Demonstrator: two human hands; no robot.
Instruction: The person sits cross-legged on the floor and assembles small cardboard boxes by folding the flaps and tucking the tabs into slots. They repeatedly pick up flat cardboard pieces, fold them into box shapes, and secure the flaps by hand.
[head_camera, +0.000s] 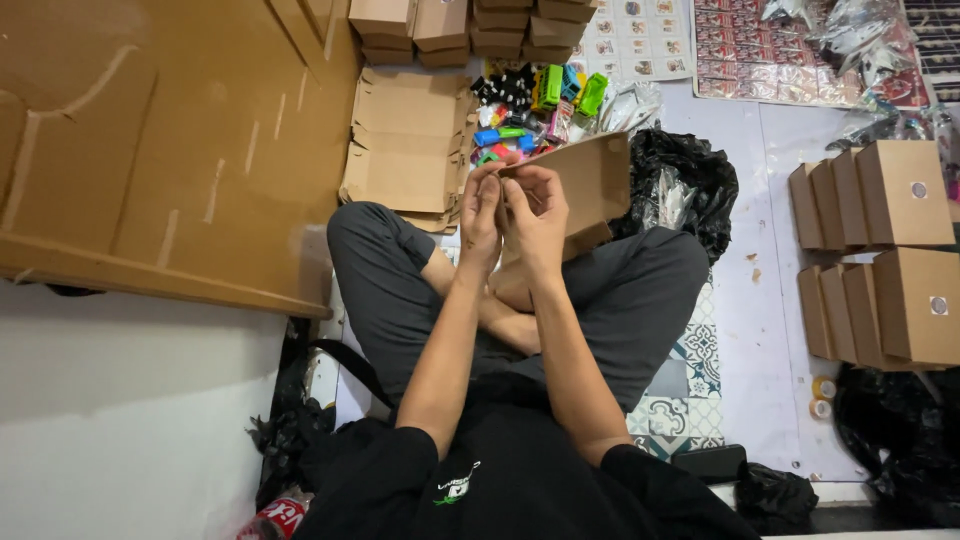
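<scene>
Head view: left hand (481, 215) and right hand (537, 215) both pinching a small cardboard box (583, 180); colourful toys (530, 115) beyond, flat carton blanks (405, 145) far left, sealed boxes (880, 250) right.

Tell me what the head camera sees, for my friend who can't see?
A seated person's left hand and right hand fold a small cardboard box. Colourful toys lie ahead, finished boxes stand to the right.

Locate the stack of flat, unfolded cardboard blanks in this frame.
In the head view, the flat cardboard blanks lie on the floor upper centre-left, beyond the person's left knee, beside the colourful toy pile.
</scene>
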